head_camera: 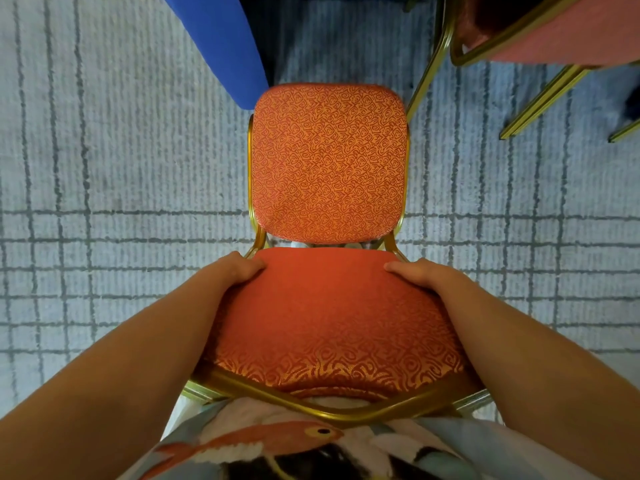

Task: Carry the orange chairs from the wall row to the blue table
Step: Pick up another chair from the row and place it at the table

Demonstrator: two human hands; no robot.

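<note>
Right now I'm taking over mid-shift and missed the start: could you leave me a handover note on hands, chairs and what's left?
Left hand: grip on the left edge of the orange chair, at its near cushion. Right hand: grip on the right edge.
The chair's far end lies beside the blue table; whether its legs touch the carpet is hidden.
Done: a second chair stands at upper right, probably delivered.
Left: set this one down at the table; any others are out of view.

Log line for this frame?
left hand: grips orange chair | right hand: grips orange chair | blue table: ahead, by chair
</note>
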